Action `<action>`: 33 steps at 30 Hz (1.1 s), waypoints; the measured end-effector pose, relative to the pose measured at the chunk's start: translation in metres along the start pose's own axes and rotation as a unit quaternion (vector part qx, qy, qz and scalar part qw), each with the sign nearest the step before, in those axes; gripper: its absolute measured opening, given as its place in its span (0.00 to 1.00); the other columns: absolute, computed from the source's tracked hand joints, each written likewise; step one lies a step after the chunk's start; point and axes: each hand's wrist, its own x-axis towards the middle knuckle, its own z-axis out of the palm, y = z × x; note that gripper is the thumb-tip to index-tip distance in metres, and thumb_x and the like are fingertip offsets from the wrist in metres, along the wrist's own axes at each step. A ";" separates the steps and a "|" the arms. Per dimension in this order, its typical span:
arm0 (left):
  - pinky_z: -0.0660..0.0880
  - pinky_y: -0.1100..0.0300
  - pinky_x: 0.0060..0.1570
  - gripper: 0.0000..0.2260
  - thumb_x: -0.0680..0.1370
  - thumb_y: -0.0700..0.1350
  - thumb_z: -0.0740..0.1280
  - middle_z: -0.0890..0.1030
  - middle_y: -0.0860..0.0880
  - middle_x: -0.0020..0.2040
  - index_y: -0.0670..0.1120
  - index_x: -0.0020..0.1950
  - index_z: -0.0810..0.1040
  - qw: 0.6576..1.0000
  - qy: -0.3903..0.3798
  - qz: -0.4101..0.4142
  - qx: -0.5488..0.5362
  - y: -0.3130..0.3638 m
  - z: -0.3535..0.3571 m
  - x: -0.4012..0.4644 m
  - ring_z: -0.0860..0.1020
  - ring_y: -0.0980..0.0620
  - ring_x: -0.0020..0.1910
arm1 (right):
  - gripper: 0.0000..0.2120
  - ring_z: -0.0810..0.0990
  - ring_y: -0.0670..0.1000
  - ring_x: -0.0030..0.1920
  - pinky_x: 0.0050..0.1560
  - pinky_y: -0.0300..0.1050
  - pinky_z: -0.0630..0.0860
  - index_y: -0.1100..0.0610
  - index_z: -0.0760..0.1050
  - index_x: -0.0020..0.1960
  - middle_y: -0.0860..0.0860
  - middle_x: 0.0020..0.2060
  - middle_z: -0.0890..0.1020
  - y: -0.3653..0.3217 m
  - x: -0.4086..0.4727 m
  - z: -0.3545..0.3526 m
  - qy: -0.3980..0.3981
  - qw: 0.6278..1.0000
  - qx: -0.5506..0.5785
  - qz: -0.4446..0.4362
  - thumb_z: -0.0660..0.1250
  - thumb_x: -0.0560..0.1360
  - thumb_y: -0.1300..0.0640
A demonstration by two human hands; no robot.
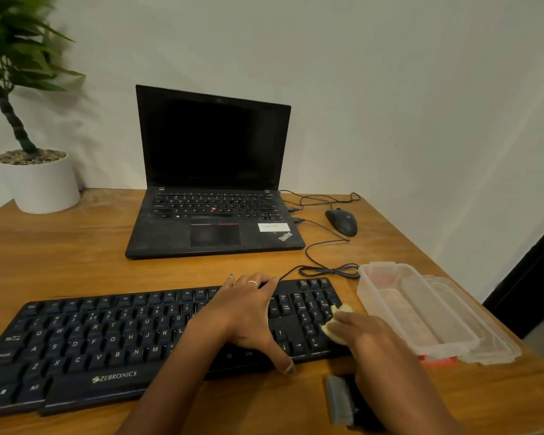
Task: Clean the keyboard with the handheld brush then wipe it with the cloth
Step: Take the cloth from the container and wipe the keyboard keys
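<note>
A black Zebronics keyboard [107,337] lies across the front of the wooden desk [76,246]. My left hand [248,312] spans its right-middle part, fingers over the far edge and thumb hooked on the near edge. My right hand [365,337] holds a small yellow cloth [335,328] pressed on the number pad at the keyboard's right end. The handheld brush [339,400], grey bristles on a black body, lies on the desk in front of the keyboard, partly under my right forearm.
An open black laptop [214,183] stands behind the keyboard. A black mouse [342,221] and loose cables [327,268] lie to its right. A clear plastic container [415,312] sits on its lid at the right edge. A potted plant [38,180] is far left.
</note>
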 end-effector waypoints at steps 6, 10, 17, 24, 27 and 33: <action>0.28 0.42 0.70 0.61 0.61 0.75 0.68 0.35 0.51 0.78 0.51 0.76 0.31 0.998 0.017 -0.023 0.053 -0.010 0.005 -0.015 0.35 0.50 0.76 | 0.24 0.56 0.46 0.73 0.67 0.33 0.57 0.43 0.60 0.73 0.41 0.74 0.57 0.000 -0.002 -0.002 -0.030 0.999 -0.036 0.006 0.59 0.80 0.56; 0.24 0.40 0.67 0.63 0.57 0.77 0.66 0.32 0.50 0.77 0.54 0.68 0.22 0.992 0.011 -0.061 0.110 -0.032 -0.001 -0.041 0.32 0.49 0.75 | 0.28 0.68 0.49 0.67 0.67 0.52 0.69 0.47 0.67 0.68 0.40 0.68 0.67 -0.003 -0.011 0.001 -0.024 0.995 -0.066 -0.066 0.70 0.70 0.58; 0.25 0.40 0.67 0.62 0.57 0.79 0.63 0.45 0.49 0.79 0.58 0.72 0.24 0.995 0.026 -0.033 0.094 -0.042 0.003 -0.047 0.42 0.50 0.77 | 0.25 0.58 0.48 0.73 0.70 0.40 0.58 0.45 0.63 0.71 0.41 0.70 0.63 -0.008 -0.005 0.004 0.032 0.998 -0.047 -0.041 0.64 0.77 0.58; 0.33 0.40 0.72 0.60 0.58 0.81 0.59 0.46 0.51 0.79 0.57 0.73 0.26 0.994 0.059 -0.012 0.091 -0.052 0.015 -0.045 0.44 0.50 0.76 | 0.35 0.81 0.50 0.55 0.49 0.47 0.79 0.49 0.81 0.54 0.46 0.52 0.82 -0.046 -0.012 0.030 -0.018 0.995 -0.092 -0.033 0.84 0.47 0.56; 0.35 0.40 0.72 0.59 0.59 0.81 0.59 0.46 0.51 0.79 0.57 0.73 0.26 0.994 0.060 -0.007 0.090 -0.054 0.017 -0.046 0.44 0.50 0.77 | 0.33 0.59 0.45 0.71 0.69 0.41 0.59 0.44 0.58 0.73 0.43 0.70 0.63 -0.043 -0.006 0.018 0.037 0.998 -0.049 -0.005 0.69 0.73 0.55; 0.36 0.41 0.73 0.59 0.60 0.80 0.60 0.46 0.51 0.79 0.57 0.74 0.27 0.994 0.070 -0.003 0.088 -0.055 0.018 -0.044 0.45 0.50 0.76 | 0.24 0.58 0.47 0.71 0.69 0.42 0.57 0.48 0.57 0.74 0.47 0.71 0.63 -0.074 0.002 0.026 0.008 0.996 -0.076 -0.046 0.59 0.80 0.54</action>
